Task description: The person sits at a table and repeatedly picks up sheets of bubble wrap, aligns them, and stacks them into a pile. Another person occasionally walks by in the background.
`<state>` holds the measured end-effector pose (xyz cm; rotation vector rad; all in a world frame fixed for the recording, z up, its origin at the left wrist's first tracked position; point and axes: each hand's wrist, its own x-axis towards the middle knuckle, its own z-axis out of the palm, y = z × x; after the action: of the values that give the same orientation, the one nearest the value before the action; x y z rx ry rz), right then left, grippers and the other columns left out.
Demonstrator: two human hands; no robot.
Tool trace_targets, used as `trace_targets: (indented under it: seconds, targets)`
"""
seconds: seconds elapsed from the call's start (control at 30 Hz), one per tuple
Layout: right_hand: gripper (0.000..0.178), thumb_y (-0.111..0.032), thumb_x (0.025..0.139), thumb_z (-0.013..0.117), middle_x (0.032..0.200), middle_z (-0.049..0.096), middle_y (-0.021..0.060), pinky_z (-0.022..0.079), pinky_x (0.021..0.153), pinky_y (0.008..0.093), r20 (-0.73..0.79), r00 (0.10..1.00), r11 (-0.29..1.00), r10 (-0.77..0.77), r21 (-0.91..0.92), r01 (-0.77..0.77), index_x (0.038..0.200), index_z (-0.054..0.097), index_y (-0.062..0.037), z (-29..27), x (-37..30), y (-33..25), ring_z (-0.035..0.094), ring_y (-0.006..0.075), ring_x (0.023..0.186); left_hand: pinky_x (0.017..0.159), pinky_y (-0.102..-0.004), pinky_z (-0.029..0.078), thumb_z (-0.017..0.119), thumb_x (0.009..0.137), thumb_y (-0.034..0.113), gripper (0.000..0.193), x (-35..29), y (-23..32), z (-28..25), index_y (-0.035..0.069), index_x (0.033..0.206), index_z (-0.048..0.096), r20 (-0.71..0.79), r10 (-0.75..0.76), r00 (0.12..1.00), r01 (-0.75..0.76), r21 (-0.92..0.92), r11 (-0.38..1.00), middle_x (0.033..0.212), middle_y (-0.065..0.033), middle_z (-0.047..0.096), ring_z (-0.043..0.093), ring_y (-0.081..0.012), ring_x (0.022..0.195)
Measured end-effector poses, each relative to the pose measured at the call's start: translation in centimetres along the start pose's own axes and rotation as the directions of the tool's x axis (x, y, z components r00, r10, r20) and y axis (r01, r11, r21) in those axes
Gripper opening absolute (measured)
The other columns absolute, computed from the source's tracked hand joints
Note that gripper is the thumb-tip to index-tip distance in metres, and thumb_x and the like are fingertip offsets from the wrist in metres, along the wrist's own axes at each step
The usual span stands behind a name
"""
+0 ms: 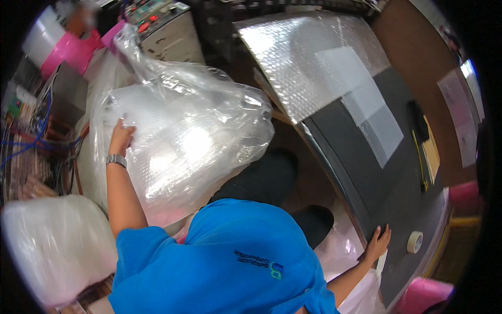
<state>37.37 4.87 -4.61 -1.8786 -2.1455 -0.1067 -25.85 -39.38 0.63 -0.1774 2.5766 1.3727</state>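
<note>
My left hand (121, 138), with a metal watch (116, 160) at its wrist, touches the left part of a pile of clear bubble wrap sheets (157, 125). Its index finger and thumb stand apart. Loose clear plastic film (246, 104) lies crumpled around the pile. At the near left edge of the dark tabletop (361, 172), my right hand (377, 244) rests with its fingers spread. A narrow white strip (382, 261) shows beside that hand, and a roll of tape (414, 242) lies to its right.
Bubble wrap (298, 68) covers the table's far end, with whitish sheets (366, 104) overlapping it. A black object (416, 121) and a yellow strip (419, 159) lie along the right side. A full plastic bag (57, 246) stands at lower left. Another person (76, 44) is at upper left.
</note>
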Motion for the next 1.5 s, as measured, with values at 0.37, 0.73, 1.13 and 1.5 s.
trace_targets:
  seconds: [0.37,0.73,1.13,1.5]
  targets:
    - [0.046,-0.042,0.082,0.044,0.128,0.038,0.0099,0.020,0.096,0.0518,-0.016,0.996,0.995,0.092,-0.027,-0.092,0.120,0.045,-0.0165,-1.7,-0.9,-3.1,0.033,0.0251,0.120,0.096,-0.0396,0.030,0.058,0.076,0.040,0.072,-0.7,9.2,10.7,0.008,0.132,0.025,0.279,0.355,0.892,-0.434,0.744,0.508,0.131,-0.0205,0.031,0.034,-0.0308,0.119]
    - [0.043,-0.039,0.080,0.049,0.126,0.041,0.0091,0.017,0.098,0.0494,-0.040,0.983,0.984,0.179,0.026,-0.178,0.117,0.049,-0.0176,-1.9,-0.8,-4.0,0.033,0.0264,0.120,0.079,-0.0332,0.042,0.047,0.085,0.037,0.051,-8.9,16.5,20.3,0.006,0.124,0.040,0.472,0.748,0.466,-0.521,-0.537,0.663,0.108,-0.0183,0.054,0.055,-0.0238,0.093]
    - [0.041,-0.037,0.079,0.051,0.120,0.046,0.0102,0.025,0.095,0.0429,-0.086,0.984,0.987,0.154,0.066,-0.149,0.113,0.052,-0.0153,-1.3,0.0,-2.8,0.040,0.0265,0.114,0.065,-0.0370,0.046,0.056,0.072,0.047,0.047,-9.9,19.6,18.5,0.002,0.086,0.061,0.966,0.122,0.227,-0.936,0.182,0.301,0.072,-0.0186,0.059,0.058,-0.0321,0.070]
    - [0.059,-0.048,0.079,0.052,0.099,0.054,0.0077,0.042,0.069,0.0311,0.426,0.877,0.614,0.222,0.638,-0.465,0.124,0.037,-0.0119,-0.8,17.1,-14.5,0.050,0.0159,0.076,0.094,-0.0345,0.031,0.058,0.075,0.038,0.066,-6.7,27.0,24.0,-0.003,0.123,0.037,0.786,0.619,-0.005,-0.827,-0.351,0.439,0.121,-0.0191,0.044,0.040,-0.0287,0.114]
